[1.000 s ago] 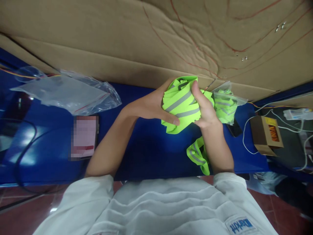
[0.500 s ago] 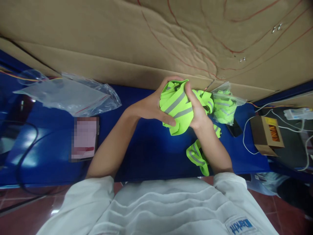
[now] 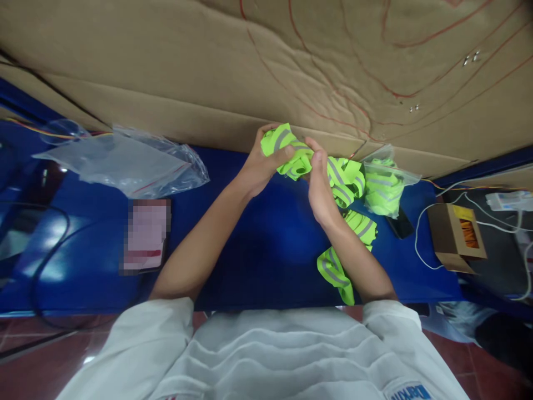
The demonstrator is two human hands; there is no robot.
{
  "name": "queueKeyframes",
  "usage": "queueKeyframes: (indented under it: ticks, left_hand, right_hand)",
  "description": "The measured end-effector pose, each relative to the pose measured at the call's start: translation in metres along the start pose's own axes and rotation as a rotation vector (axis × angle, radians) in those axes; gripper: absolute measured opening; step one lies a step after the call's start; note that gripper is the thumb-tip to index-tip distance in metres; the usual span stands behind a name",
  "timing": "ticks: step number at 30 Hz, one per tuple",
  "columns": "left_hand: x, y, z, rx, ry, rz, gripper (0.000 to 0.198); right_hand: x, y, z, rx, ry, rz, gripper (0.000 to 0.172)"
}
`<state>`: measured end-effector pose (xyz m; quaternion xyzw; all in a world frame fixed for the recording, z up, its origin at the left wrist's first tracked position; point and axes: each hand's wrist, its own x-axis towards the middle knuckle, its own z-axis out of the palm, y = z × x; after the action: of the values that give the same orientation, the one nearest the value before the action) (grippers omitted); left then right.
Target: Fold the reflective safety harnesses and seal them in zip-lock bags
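Observation:
A bundle of neon yellow-green reflective strips (image 3: 287, 149), striped with grey, is held up between both hands. My left hand (image 3: 262, 166) is closed round its left side, the thumb across the front. At its right end my right hand (image 3: 318, 175) is closed, with the thumb pointing up; part of that grip is hidden. Just right of that hand lies a heap of looped reflective strips (image 3: 343, 180) by the cardboard wall. More strips (image 3: 335, 272) lie under and beside my right forearm, near the table's front edge.
A clear zip bag (image 3: 383, 189) full of the same strips leans at the right, beside a dark phone (image 3: 400, 223). Farther right are a small cardboard box (image 3: 447, 239) and white cables. Clear plastic bags (image 3: 137, 166) and a phone with a blurred screen (image 3: 146, 236) lie left.
Both hands have moved up, toward the cardboard. The bundle now looks narrower and more stretched out sideways, and my right forearm uncovers more strips beneath it.

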<state>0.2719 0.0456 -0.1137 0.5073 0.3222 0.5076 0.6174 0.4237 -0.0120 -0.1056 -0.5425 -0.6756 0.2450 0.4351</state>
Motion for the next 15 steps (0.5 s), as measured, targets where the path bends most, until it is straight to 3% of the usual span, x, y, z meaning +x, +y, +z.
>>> queueKeyframes:
  ticks: [3, 6, 9, 12, 15]
  left_hand:
    - [-0.002, 0.009, 0.003, -0.033, -0.031, -0.124, 0.068]
    - [-0.005, 0.013, 0.007, -0.067, -0.155, -0.232, 0.059]
    - [-0.009, 0.013, 0.015, -0.057, -0.205, -0.257, 0.064]
    - [-0.015, 0.017, 0.023, 0.030, -0.222, -0.265, 0.068]
    - [-0.022, 0.025, 0.027, 0.072, -0.262, -0.272, 0.073]
  right_hand:
    - [-0.003, -0.011, -0.013, -0.162, 0.106, -0.193, 0.068]
    - [0.000, -0.015, -0.026, -0.173, -0.065, -0.366, 0.080]
    - [0.001, -0.015, -0.033, -0.145, -0.168, -0.309, 0.080]
    - [-0.002, -0.015, -0.040, -0.140, -0.139, -0.258, 0.071]
    - [-0.006, -0.018, -0.048, -0.138, -0.099, -0.321, 0.059]
